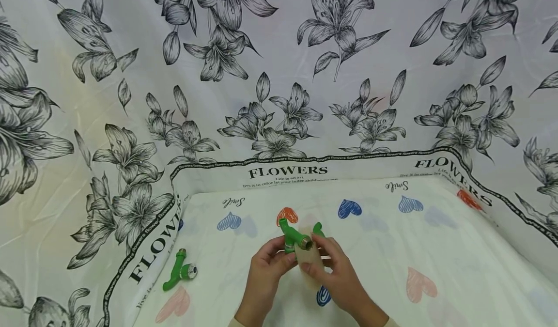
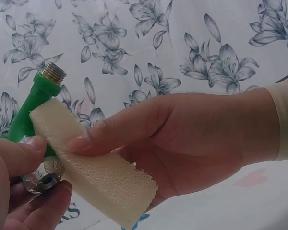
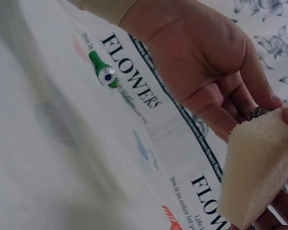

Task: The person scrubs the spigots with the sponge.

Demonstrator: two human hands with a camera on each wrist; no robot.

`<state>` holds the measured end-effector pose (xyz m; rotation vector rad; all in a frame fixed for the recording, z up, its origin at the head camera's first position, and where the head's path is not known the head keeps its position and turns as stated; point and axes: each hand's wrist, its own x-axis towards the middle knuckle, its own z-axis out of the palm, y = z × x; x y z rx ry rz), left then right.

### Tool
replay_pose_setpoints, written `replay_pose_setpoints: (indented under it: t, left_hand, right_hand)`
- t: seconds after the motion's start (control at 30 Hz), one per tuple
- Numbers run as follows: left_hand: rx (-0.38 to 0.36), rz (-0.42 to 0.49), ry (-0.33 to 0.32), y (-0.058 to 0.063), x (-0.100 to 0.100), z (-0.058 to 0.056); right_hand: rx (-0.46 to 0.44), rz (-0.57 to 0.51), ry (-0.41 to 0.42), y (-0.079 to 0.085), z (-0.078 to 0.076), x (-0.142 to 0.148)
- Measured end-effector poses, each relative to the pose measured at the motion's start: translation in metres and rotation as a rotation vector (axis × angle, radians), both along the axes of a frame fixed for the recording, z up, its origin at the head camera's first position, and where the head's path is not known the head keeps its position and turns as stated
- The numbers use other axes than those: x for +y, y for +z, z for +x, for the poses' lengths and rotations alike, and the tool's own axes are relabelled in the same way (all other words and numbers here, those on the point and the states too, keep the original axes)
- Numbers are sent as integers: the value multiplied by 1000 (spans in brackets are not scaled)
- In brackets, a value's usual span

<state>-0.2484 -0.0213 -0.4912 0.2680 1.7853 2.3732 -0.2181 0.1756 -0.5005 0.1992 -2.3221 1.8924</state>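
My left hand (image 1: 271,265) grips a green tap (image 1: 293,237) with a threaded brass end. Its thumb and fingers sit around the metal fitting (image 2: 44,176) in the left wrist view. My right hand (image 1: 337,269) pinches a pale cream sponge block (image 1: 308,264), thumb on one broad face. The sponge lies right against the side of the tap in the left wrist view. In the right wrist view the sponge (image 3: 257,167) hides most of the tap. Beyond the right fingers, another green tap part (image 1: 318,228) shows, partly hidden by that hand.
A separate green tap (image 1: 178,271) lies on the left of the white cloth-covered surface (image 1: 370,254), which is printed with hearts. White flower-printed fabric (image 1: 279,99) rises at the back and both sides, with a black lettered border (image 1: 287,160) near its foot.
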Motion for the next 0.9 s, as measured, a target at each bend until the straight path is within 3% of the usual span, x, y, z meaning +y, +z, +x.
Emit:
replay_pose_setpoints:
  t: [0.27,0.6,0.9]
  left_hand:
    - [-34,-38,99,3,3,-1]
    - [-29,-46,79,5,2,1]
    - [-26,-8,55,3,2,0]
  right_hand:
    - [47,28,65,7,7,-3]
    - [98,30,64,7,8,-4]
    - [62,44,-24,7,1,0]
